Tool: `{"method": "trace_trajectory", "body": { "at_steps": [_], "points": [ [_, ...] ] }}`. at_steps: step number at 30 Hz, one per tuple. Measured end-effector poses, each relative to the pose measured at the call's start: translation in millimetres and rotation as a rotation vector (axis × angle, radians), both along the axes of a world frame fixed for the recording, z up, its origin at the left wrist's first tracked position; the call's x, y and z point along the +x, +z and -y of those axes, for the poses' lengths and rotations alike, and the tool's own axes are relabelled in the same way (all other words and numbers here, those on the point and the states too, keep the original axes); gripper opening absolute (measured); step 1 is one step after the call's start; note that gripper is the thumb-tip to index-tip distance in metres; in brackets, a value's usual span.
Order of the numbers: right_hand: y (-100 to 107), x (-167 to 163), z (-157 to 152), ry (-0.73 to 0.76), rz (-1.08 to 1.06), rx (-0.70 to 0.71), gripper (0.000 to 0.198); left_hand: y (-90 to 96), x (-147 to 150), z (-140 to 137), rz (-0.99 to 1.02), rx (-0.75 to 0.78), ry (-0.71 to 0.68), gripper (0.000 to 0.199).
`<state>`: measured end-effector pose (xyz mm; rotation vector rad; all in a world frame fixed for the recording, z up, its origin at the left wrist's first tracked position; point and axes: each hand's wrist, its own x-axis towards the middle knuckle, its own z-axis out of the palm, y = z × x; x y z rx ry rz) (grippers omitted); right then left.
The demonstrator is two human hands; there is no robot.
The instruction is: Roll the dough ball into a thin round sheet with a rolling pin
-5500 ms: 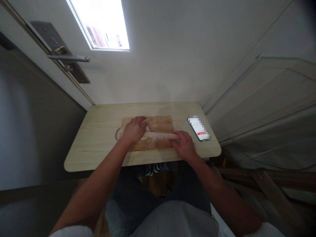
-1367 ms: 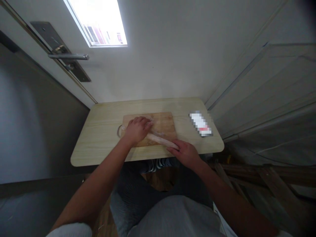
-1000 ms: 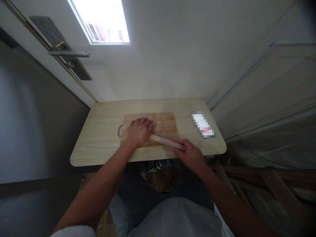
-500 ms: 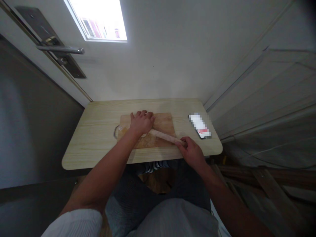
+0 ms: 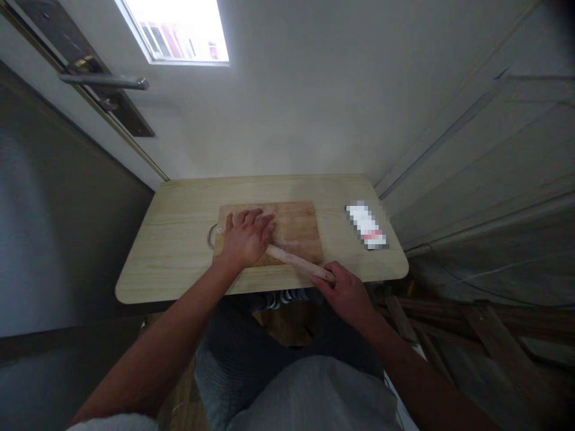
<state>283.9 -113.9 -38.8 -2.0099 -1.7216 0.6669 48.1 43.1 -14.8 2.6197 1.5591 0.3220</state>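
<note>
A pale door (image 5: 287,114) stands behind the work area. Against it is a wood-grain table (image 5: 175,239) with rounded near corners. A bright window (image 5: 188,33) is set in the upper part of the door. On the table, left of its middle and close to the near edge, lies a wooden board (image 5: 296,218). The door's metal lever (image 5: 105,81) is at upper left. The left hand (image 5: 246,236) is palm down over the left part of the board, fingers spread and clasping nothing that can be seen; whatever may lie under the palm is hidden. The right hand (image 5: 345,288), at the table's near edge, has its fingers closed round the near end of a pin (image 5: 294,260). The pin slants across the board and over its near edge; its far end reaches the left hand, though contact there cannot be confirmed. A phone (image 5: 366,226) lies right of the board, apart from it, its screen obscured. A metal ring (image 5: 209,237) projects from the board's left end. White powder (image 5: 290,243) marks the board beside the pin.
</note>
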Motion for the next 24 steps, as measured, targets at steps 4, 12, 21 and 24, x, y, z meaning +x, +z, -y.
{"method": "trace_trajectory", "body": {
  "at_steps": [4, 12, 21, 24],
  "points": [
    [0.5, 2.7, -2.7, -0.093, -0.027, 0.058, 0.035, 0.3, 2.0, -5.2, -0.009, -0.051, 0.017, 0.050],
    [-3.2, 22.5, -38.3, -0.231, -0.040, 0.089, 0.056, -4.4, 18.5, -22.2, -0.036, -0.094, 0.124, 0.053],
    [2.0, 34.3, -75.3, -0.194, 0.012, 0.072, 0.052, -9.2, 22.2, -34.3, 0.048, -0.091, 0.165, 0.054],
    [3.1, 32.2, -72.0, -0.171, 0.026, 0.064, 0.053, -8.7, 16.6, -20.8, 0.067, -0.068, 0.171, 0.052]
  ]
}}
